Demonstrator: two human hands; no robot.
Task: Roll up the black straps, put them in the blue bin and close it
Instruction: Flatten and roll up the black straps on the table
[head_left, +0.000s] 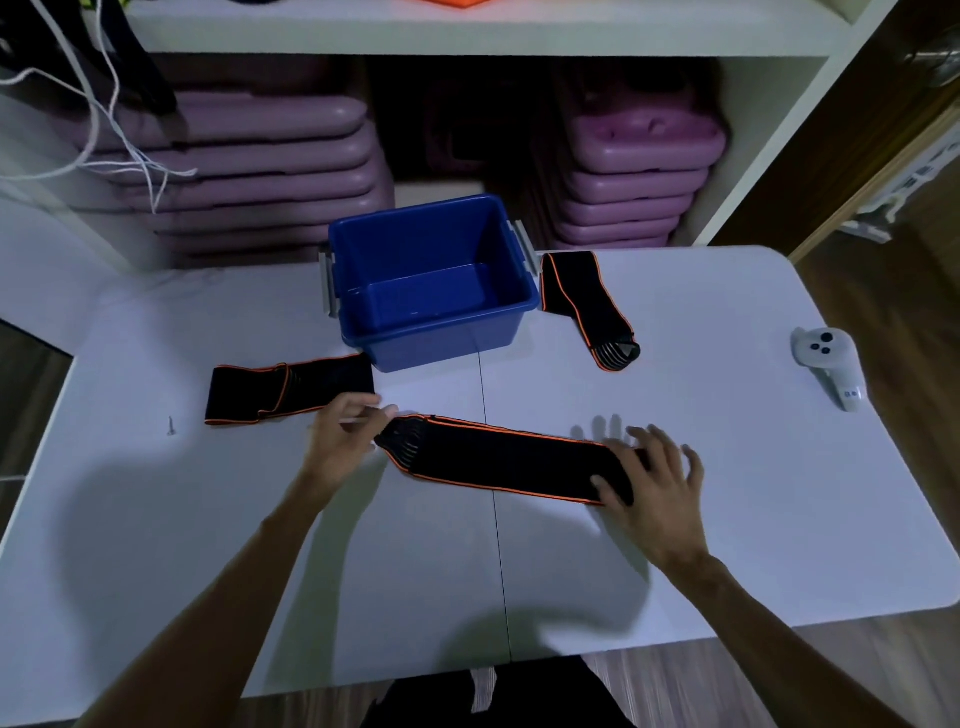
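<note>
Three black straps with orange edging lie on the white table (208, 519). The nearest strap (498, 457) stretches flat across the middle. My left hand (343, 441) is at its left end with fingers apart, just touching the tip. My right hand (654, 488) lies on its right end, fingers curled over the edge of the fabric. A second strap (280, 389) lies folded to the left of the blue bin (363, 260). The third strap (587, 306) lies to the right of the bin. The bin stands open and empty, with grey latches on both sides. No lid is in view.
A white hand controller (826, 364) rests near the table's right edge. A small screw (171, 426) lies at the left. Behind the table a white shelf unit holds stacked purple cases (249, 161). White cords (119, 130) hang at the upper left.
</note>
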